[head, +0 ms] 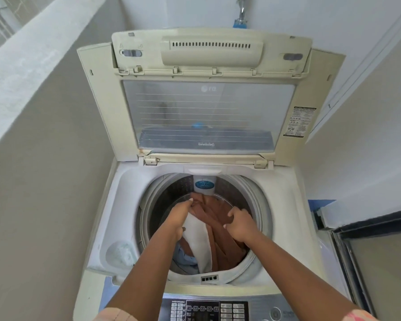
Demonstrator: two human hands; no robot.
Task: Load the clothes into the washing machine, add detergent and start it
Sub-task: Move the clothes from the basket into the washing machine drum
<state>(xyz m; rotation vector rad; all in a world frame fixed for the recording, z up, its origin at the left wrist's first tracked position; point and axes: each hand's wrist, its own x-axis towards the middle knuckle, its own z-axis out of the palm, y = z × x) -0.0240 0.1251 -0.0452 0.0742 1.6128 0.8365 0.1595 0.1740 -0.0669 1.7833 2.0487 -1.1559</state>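
A top-loading washing machine (116,218) stands in front of me with its folding lid (206,112) raised upright. Inside the drum lie a brown garment (218,230), a white cloth (202,242) and a light blue piece (183,258). Both my hands reach into the drum. My left hand (178,215) is closed on the brown garment's upper left part, over the white cloth. My right hand (240,221) grips a fold of the brown garment on the right.
The control panel (208,309) runs along the machine's near edge. A round compartment with white residue (120,253) sits in the front left corner of the top. Walls close in on both sides. A dark-framed door (368,256) is at the right.
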